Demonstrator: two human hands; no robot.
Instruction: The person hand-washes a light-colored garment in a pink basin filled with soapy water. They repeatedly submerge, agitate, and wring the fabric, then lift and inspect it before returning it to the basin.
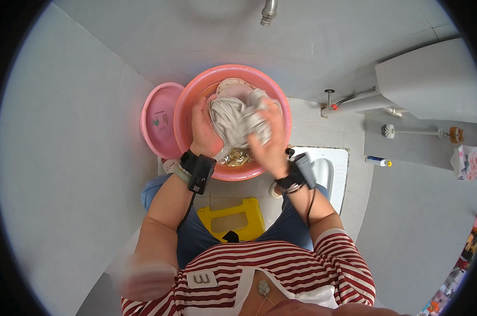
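Over a pink-orange plastic basin (232, 71) I have a bunched light-grey cloth (232, 122), which looks wet. My left hand (203, 130) cups the cloth from its left side, thumb up along it. On the cloth's right side is my right hand (271, 138), blurred, with its fingers bent around the fabric. Below the cloth, water with a shiny yellowish glint (238, 157) shows at the basin's near side. Behind the cloth, a pale round patterned thing (233, 85) is partly hidden. Each wrist bears a black strapped device.
A smaller pink basin (155, 122) leans at the left wall. On the right are a white squat toilet (337, 170), a toilet brush (416, 132), a bottle with a yellow cap (377, 160) and a cistern (432, 83). A yellow plastic stool (256, 217) stands between my legs; a metal tap (268, 14) juts from the wall.
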